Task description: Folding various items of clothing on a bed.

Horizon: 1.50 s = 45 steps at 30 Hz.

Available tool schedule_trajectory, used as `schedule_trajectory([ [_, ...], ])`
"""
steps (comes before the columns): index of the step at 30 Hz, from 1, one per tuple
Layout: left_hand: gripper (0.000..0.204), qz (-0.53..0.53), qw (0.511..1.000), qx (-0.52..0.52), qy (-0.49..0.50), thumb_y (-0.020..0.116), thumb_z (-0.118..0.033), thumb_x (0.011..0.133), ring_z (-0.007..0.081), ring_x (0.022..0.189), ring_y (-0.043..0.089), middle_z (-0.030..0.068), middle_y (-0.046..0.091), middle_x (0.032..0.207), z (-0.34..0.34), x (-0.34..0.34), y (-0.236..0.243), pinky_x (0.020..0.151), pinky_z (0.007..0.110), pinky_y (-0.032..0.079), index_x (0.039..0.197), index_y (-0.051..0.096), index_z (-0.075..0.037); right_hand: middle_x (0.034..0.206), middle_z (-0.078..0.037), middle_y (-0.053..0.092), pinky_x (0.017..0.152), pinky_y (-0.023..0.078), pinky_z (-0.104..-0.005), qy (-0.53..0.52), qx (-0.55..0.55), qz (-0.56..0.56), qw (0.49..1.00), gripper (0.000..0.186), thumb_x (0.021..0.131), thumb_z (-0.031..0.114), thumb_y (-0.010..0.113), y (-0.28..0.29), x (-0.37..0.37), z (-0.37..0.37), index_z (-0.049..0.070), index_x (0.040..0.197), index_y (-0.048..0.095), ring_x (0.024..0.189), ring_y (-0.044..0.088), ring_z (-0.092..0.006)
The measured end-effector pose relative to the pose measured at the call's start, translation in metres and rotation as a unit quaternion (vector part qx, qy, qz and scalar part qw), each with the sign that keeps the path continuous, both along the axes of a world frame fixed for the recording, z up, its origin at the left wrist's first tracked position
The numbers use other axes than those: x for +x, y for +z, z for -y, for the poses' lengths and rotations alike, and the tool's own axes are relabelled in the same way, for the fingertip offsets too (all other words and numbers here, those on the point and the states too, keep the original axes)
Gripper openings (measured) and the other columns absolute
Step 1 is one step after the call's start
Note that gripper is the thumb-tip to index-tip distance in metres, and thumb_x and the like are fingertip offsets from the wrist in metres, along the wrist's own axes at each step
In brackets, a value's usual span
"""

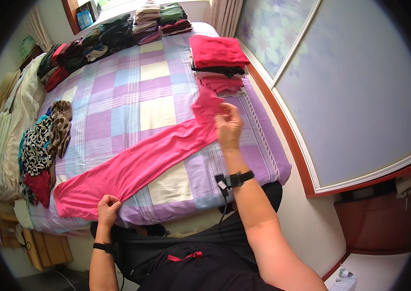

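A pair of pink pants [135,162] lies stretched slantwise across the near part of the bed, doubled lengthwise. Its wide end is at the left near the bed's front edge. My left hand [108,206] pinches the near edge of that wide end. At the narrow far-right end, my right hand [229,123] grips the pants and holds that end bunched up, slightly blurred. Just beyond my right hand stands a stack of folded clothes [220,52], red and pink with a black patterned layer.
A plaid bedspread [152,68] covers the bed. Patterned clothes [40,150] lie heaped at the left edge. Dark clothes [103,39] and folded stacks [172,20] line the far side. A sliding-door wardrobe [355,97] stands right of the bed.
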<state>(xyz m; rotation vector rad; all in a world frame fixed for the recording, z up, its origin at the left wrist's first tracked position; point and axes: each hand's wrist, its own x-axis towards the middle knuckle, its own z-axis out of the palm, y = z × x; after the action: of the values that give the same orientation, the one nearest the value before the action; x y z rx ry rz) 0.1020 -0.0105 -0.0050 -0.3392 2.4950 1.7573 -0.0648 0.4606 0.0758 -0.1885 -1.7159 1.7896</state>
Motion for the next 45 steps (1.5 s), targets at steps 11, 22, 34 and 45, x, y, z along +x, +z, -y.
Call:
schedule_trajectory([
  [11, 0.016, -0.012, 1.0, 0.004, -0.005, 0.074, 0.006, 0.08, 0.0038, 0.066, 0.048, -0.007, 0.055, 0.072, 0.003, -0.002, -0.005, 0.061, 0.021, 0.041, 0.085, 0.064, -0.006, 0.095, -0.013, 0.067, 0.038, 0.049, -0.0294, -0.109, 0.006, 0.24, 0.965, 0.044, 0.086, 0.001, 0.068, -0.08, -0.005, -0.061, -0.003, 0.126, 0.052, 0.064, 0.067, -0.017],
  [22, 0.014, 0.001, 1.0, -0.014, -0.007, 0.073, 0.004, 0.081, 0.0039, 0.065, 0.05, -0.0065, 0.057, 0.072, -0.002, -0.002, 0.0, 0.06, 0.021, 0.041, 0.085, 0.064, -0.006, 0.09, -0.018, 0.073, 0.048, 0.053, -0.0372, -0.107, 0.016, 0.375, 0.921, 0.061, 0.083, 0.032, 0.08, -0.046, -0.018, -0.093, -0.003, 0.128, 0.061, 0.068, 0.073, -0.0255],
  [34, 0.019, -0.133, 0.963, -0.221, -0.079, 0.073, -0.006, 0.081, 0.0268, 0.084, 0.058, 0.0099, 0.057, 0.089, -0.02, 0.009, 0.016, 0.076, 0.036, 0.048, 0.096, 0.06, -0.005, 0.093, -0.014, 0.066, 0.039, 0.053, -0.0325, -0.018, 0.023, 0.265, 0.964, 0.046, 0.091, 0.025, 0.073, -0.074, -0.041, -0.121, -0.008, 0.12, 0.058, 0.06, 0.065, -0.021],
  [45, 0.015, -0.243, 0.88, -0.376, -0.158, 0.068, 0.0, 0.085, 0.0341, 0.089, 0.06, 0.0122, 0.058, 0.091, -0.015, 0.036, 0.077, 0.077, 0.042, 0.051, 0.096, 0.06, -0.005, 0.089, -0.012, 0.07, 0.042, 0.05, -0.0311, -0.002, 0.061, 0.172, 0.983, 0.037, 0.092, 0.022, 0.076, 0.006, -0.043, -0.141, -0.004, 0.114, 0.062, 0.055, 0.064, -0.0174],
])
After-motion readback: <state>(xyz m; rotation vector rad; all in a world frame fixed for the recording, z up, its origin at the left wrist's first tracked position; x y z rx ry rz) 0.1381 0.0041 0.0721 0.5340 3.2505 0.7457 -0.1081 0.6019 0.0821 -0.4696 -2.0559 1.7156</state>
